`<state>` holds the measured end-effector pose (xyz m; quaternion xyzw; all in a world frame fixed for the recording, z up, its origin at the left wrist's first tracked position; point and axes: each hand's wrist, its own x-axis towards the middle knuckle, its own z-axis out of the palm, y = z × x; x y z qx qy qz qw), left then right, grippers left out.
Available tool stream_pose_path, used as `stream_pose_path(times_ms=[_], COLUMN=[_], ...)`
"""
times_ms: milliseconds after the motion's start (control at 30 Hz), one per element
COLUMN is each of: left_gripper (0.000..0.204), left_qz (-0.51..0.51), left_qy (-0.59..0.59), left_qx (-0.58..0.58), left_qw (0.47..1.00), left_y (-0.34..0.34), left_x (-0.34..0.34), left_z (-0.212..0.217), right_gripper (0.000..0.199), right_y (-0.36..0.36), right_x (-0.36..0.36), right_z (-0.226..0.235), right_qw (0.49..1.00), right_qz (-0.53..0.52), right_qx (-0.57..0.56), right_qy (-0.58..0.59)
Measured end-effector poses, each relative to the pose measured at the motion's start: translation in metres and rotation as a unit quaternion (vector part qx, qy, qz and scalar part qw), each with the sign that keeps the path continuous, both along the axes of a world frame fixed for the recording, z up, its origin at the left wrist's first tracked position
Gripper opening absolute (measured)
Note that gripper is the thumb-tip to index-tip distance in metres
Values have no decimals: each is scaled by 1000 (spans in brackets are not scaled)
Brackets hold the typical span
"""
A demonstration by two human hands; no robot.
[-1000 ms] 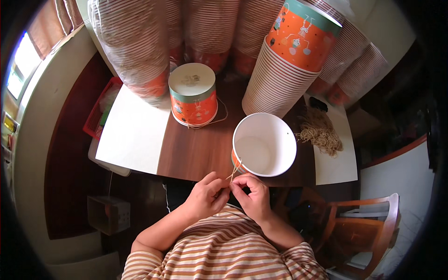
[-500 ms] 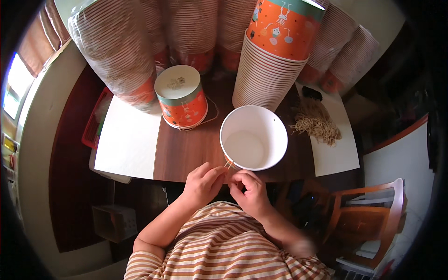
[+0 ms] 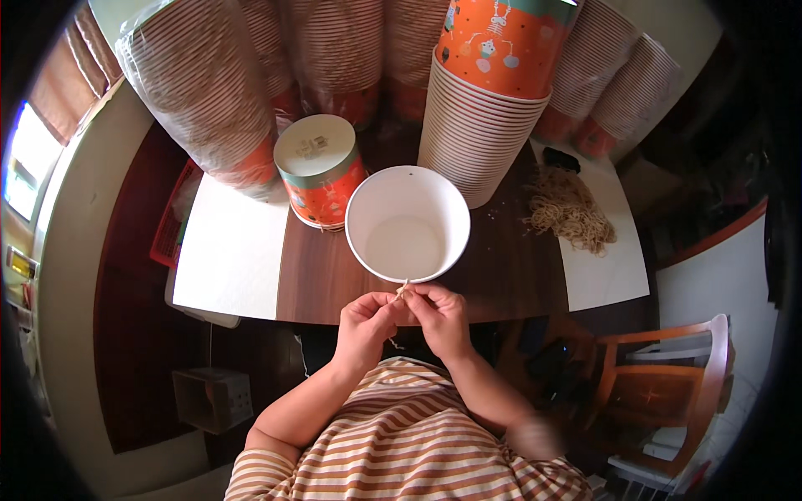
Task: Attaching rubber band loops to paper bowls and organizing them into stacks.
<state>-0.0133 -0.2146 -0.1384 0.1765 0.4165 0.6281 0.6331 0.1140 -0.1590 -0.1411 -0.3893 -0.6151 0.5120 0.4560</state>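
A white-lined paper bucket (image 3: pixel 407 238) stands mouth up at the table's near edge, with a small hole in its far wall. At its near rim, both hands pinch a beige cord (image 3: pixel 404 289). My left hand (image 3: pixel 368 328) closes thumb and forefinger on the cord from the left. From the right, my right hand (image 3: pixel 439 320) pinches it close by, fingertips almost meeting. A loose cord end hangs below the fingers. Behind to the left, an orange and green bucket (image 3: pixel 322 179) sits upside down, cord by its rim.
A tall stack of nested buckets (image 3: pixel 480 134) rises behind the white one. Plastic-wrapped stacks (image 3: pixel 200 92) line the back. A heap of beige cords (image 3: pixel 572 209) lies at the right, beside a wooden chair (image 3: pixel 660 392) below the table.
The open bucket has moved left and turned, so its small hole now shows at the far side. My hands have come together on the cord at the rim.
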Motion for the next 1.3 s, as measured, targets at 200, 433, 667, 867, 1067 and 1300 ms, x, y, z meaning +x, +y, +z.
stream_pose_path(times_ms=[200,433,667,867,1067,1300], left_gripper=[15,13,10,18,18,14], left_qz=[19,50,88,164,166,135], left_qy=[84,98,198,530,578,546], left_qx=[-12,21,51,207,271,205], left_qw=[996,994,975,806,752,801], left_y=[-4,-3,-7,-9,-7,-8], left_x=[-5,0,2,-1,-4,-7], left_z=[-2,5,7,2,1,0], right_gripper=[14,14,17,9,9,12], right_y=[-1,-4,-3,-6,-9,-6], right_x=[-2,-2,-1,-3,-6,-8], right_z=[0,5,-7,-4,-6,3], right_qw=[976,980,861,849,866,884], right_qz=[96,108,174,160,141,118], right_qx=[-148,-116,-371,-395,-373,-366], right_qy=[126,120,301,311,303,266])
